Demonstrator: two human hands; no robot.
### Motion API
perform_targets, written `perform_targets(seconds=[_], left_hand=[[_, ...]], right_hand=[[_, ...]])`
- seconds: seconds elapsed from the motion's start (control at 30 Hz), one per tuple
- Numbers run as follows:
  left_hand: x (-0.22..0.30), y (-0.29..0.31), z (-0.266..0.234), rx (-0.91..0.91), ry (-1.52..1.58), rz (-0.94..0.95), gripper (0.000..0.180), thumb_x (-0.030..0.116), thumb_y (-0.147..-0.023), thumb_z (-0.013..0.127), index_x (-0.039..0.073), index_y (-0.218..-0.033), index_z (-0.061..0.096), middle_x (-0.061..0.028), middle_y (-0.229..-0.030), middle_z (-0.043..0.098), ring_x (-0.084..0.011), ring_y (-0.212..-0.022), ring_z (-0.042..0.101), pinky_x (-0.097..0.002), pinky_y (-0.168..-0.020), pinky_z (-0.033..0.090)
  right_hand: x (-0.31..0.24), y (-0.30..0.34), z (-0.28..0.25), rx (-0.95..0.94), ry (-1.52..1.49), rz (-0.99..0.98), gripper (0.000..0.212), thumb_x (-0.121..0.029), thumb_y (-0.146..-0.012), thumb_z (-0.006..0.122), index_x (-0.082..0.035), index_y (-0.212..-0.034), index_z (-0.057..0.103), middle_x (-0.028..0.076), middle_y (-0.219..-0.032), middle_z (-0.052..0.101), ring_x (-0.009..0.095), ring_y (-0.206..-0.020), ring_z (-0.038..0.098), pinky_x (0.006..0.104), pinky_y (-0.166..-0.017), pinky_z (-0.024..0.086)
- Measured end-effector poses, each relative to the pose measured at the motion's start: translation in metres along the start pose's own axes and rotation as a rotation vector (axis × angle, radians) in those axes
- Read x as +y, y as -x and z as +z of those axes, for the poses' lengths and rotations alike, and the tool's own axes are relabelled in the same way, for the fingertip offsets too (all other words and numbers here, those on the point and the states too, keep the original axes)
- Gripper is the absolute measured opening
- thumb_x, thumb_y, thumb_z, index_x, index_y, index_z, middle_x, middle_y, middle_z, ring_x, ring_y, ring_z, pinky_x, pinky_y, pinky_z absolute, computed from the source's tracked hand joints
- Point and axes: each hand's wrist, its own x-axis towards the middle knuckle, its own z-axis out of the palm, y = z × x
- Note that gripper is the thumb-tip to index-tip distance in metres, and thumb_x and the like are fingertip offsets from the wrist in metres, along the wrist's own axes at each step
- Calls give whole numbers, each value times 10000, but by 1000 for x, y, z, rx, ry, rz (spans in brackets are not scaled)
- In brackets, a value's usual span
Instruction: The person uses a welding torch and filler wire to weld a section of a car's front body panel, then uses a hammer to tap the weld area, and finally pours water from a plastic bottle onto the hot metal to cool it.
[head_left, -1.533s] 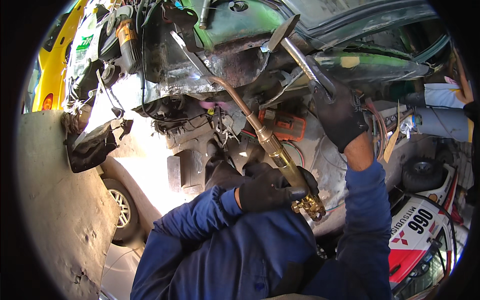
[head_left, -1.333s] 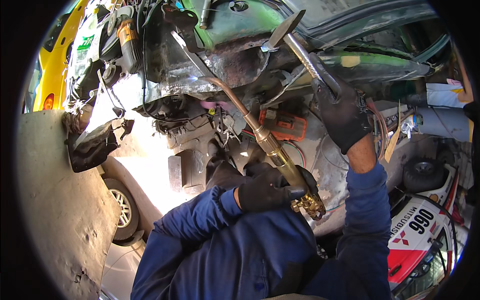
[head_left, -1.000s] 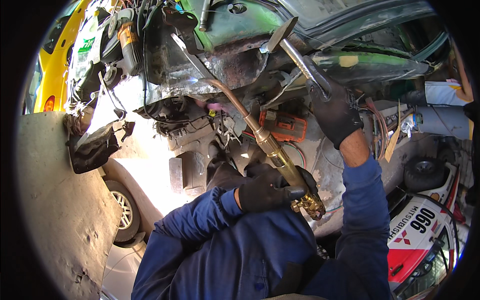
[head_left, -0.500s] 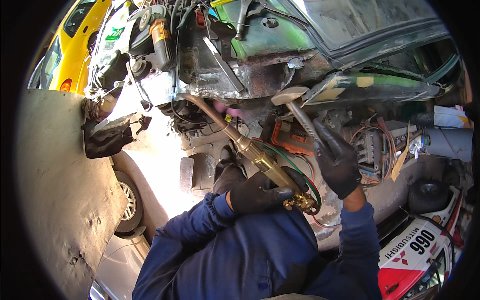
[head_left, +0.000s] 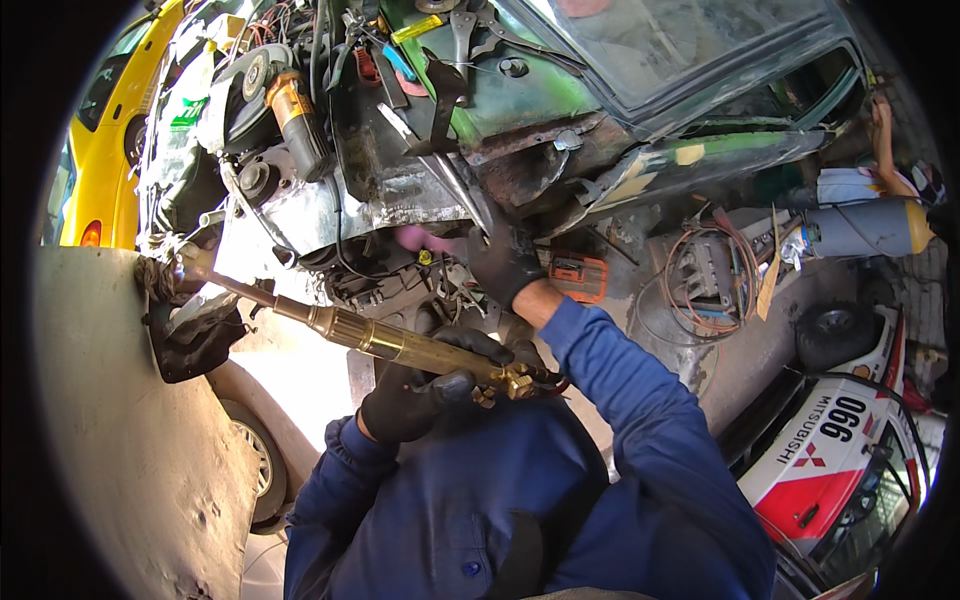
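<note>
My left hand (head_left: 415, 395) is wrapped round the brass body of a gas torch (head_left: 390, 342), held across my front with its tip pointing to the far left. No flame can be made out at the tip. My right hand (head_left: 505, 260) grips a hammer (head_left: 462, 188) by its metal handle. The dark hammer head shows edge-on over the car's bare inner panel (head_left: 375, 205), beside a loose metal strip; whether it touches cannot be told. The green car body (head_left: 545, 95) with rusty, torn sheet metal lies just beyond that hand.
An angle grinder (head_left: 297, 125), wrenches (head_left: 462, 45) and other tools lie on the car. An orange tray (head_left: 578, 277) is on the floor, near coiled hoses (head_left: 735, 270) and a gas cylinder (head_left: 865, 230). A large panel (head_left: 130, 400) stands left. Another person's arm (head_left: 885, 140) shows far right.
My right hand has moved left and away from me, bringing the hammer over the inner panel. My left hand has swung the torch left, its tip now off the car's edge.
</note>
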Motion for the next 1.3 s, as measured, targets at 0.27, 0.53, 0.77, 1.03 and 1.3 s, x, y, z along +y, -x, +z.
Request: perform_targets(seconds=[0.27, 0.53, 0.77, 1.03, 1.3], left_hand=[[22, 16, -41, -57, 31, -100, 456, 259, -1063, 677, -55, -1383, 596, -156, -1333, 685, -248, -1222, 671, -393, -1049, 540], [28, 17, -68, -118, 33, -70, 330, 217, -1085, 634, -47, -1273, 696, -158, -1418, 628, -258, -1243, 657, -394, -1042, 539], [21, 19, -81, -173, 97, -206, 521, 350, -1044, 690, -15, -1403, 593, -133, -1333, 688, -239, -1243, 655, -395, -1079, 515], [26, 11, -77, -105, 81, -115, 435, 288, -1091, 634, -10, -1406, 596, -106, -1304, 692, -194, -1221, 648, -372, -1067, 513], [29, -7, -65, -47, 102, -10, 429, 274, -1081, 656, -13, -1395, 602, -116, -1309, 702, -192, -1225, 656, -374, -1077, 518]], right_hand=[[-31, -67, 58, 98, 125, 13, 738, -96, -837, 613, 59, -1529, 409, 363, -1386, 483, 510, -1273, 508, 534, -1104, 432], [-40, -73, 70, 135, 331, -87, 742, -36, -796, 610, 86, -1507, 433, 354, -1389, 474, 514, -1260, 485, 549, -1084, 425], [-21, -86, 81, 236, 327, -150, 550, -35, -871, 556, 83, -1409, 541, 342, -1321, 573, 515, -1208, 551, 554, -1072, 456], [-12, -33, 31, 110, 245, -231, 523, -168, -1007, 619, 7, -1493, 533, 282, -1496, 526, 447, -1393, 505, 498, -1183, 407], [-41, 60, -55, -372, -794, 207, 629, -466, -1120, 543, 43, -1490, 559, 144, -1209, 750, 207, -1072, 721, 386, -934, 581]])
